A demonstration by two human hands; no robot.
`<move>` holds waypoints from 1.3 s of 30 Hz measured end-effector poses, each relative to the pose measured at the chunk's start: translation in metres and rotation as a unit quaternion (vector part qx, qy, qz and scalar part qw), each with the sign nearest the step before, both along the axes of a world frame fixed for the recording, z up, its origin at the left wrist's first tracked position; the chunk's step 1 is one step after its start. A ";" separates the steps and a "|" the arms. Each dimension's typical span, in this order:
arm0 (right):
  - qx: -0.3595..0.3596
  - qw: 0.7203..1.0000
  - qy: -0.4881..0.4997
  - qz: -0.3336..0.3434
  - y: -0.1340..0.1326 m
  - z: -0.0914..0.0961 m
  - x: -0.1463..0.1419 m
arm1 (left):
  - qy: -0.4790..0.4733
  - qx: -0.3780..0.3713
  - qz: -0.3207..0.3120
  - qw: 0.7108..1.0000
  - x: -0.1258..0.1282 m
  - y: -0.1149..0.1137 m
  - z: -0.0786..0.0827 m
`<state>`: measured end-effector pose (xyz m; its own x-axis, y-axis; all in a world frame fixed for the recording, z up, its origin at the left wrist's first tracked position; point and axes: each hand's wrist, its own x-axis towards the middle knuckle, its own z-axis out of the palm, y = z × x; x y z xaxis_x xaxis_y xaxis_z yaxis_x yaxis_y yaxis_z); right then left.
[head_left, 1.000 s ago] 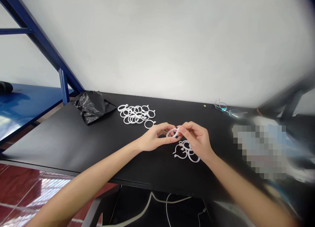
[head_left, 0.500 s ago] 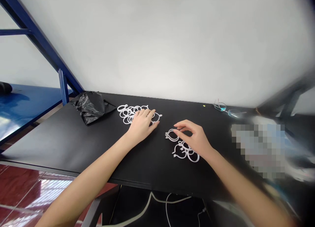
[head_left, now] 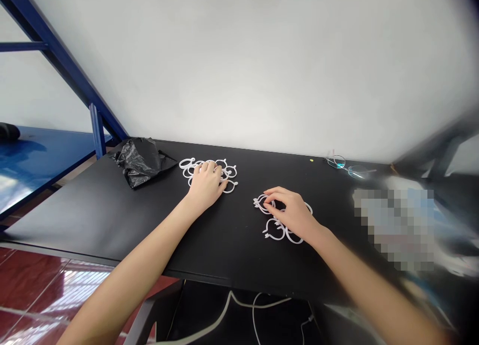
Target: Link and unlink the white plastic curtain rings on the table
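Observation:
My left hand (head_left: pixel 205 184) lies over a pile of white rings (head_left: pixel 187 163), its fingers stretched out and touching them. One white ring (head_left: pixel 231 190) sits by its thumb at the pile's near right edge. The rings are thin, with small tabs or knobs at their ends. My right hand (head_left: pixel 290 210) hovers curved above a second, smaller group of white rings (head_left: pixel 276 230), thumb and fingertips apart. Just between those fingertips, overlapping rings (head_left: pixel 262 204) rest on the table. The right palm hides part of this group.
Both groups lie on a black table (head_left: pixel 224 245). A crumpled black plastic bag (head_left: pixel 140 160) is at the left, and eyeglasses (head_left: pixel 337 162) are at the back right. A blurred, pixelated package (head_left: pixel 396 230) lies at the right. Blue metal framing (head_left: pixel 67 75) stands at the left.
My left hand has drawn left over its pile, and a ring near its thumb has shifted. My right hand moved slightly, and a ring now shows at its right side.

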<state>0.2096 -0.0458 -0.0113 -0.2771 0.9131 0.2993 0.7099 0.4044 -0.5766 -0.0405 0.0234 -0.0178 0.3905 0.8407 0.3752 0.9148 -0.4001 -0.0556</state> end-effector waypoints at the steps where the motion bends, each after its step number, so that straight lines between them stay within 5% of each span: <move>1: 0.006 1.000 0.001 -0.007 0.001 0.000 0.000 | -0.003 0.004 -0.001 1.000 0.000 -0.001 0.000; 6: 0.015 0.999 -0.015 -0.027 0.004 0.001 0.004 | -0.044 0.003 -0.043 0.998 0.004 -0.005 0.005; 11: 0.020 0.997 -0.018 -0.073 0.007 -0.002 0.011 | -0.113 -0.034 -0.196 0.974 0.015 -0.015 0.014; 16: 0.011 0.991 0.088 -0.102 0.007 0.004 0.010 | -0.179 -0.083 -0.299 0.934 0.030 -0.030 0.014; 22: -0.037 0.974 0.218 -0.050 -0.003 0.009 -0.009 | -0.244 -0.130 -0.322 0.905 0.043 -0.043 0.010; 34: 0.079 0.983 0.163 0.030 -0.015 0.013 -0.022 | -0.293 -0.222 -0.344 0.864 0.046 -0.050 0.016; 39: 0.028 0.974 0.222 0.043 -0.015 0.012 -0.020 | -0.318 -0.254 -0.352 0.843 0.046 -0.048 0.020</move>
